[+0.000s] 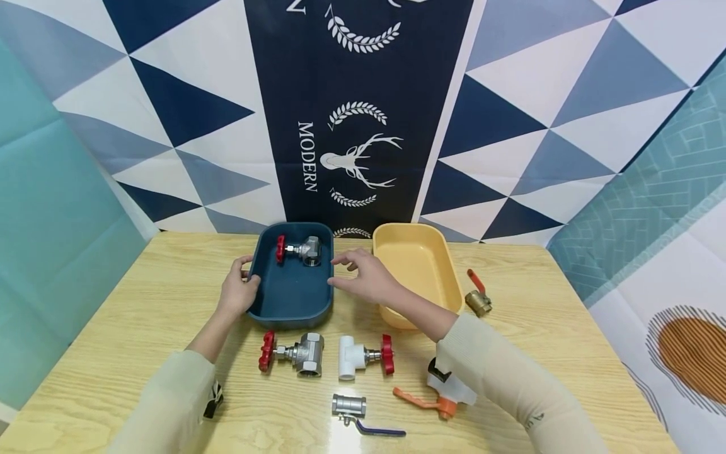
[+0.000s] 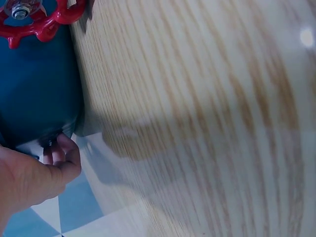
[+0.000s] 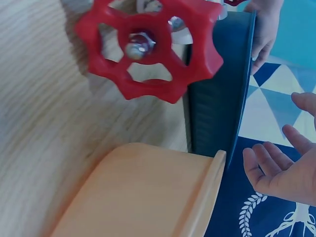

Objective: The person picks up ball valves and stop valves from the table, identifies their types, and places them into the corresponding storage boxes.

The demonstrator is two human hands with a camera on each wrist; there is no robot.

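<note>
A dark blue plastic bin (image 1: 289,295) stands at the back of the table with one red-wheeled metal gate valve (image 1: 309,250) lying inside. My left hand (image 1: 237,291) grips the bin's left wall, thumb at the rim and fingers outside; the left wrist view shows that hand (image 2: 34,175) at the bin's side. Close to the right rim is my right hand (image 1: 365,276), its fingers loosely bent. In the right wrist view this hand (image 3: 289,175) has nothing between thumb and fingers and appears apart from the bin.
A yellow bin (image 1: 420,268) stands right of the blue one, a brass valve (image 1: 479,302) beyond it. In front lie another metal gate valve (image 1: 309,354), a white tee valve (image 1: 348,357), a blue-handled ball valve (image 1: 349,405) and an orange-handled valve (image 1: 445,407), partly under my right sleeve.
</note>
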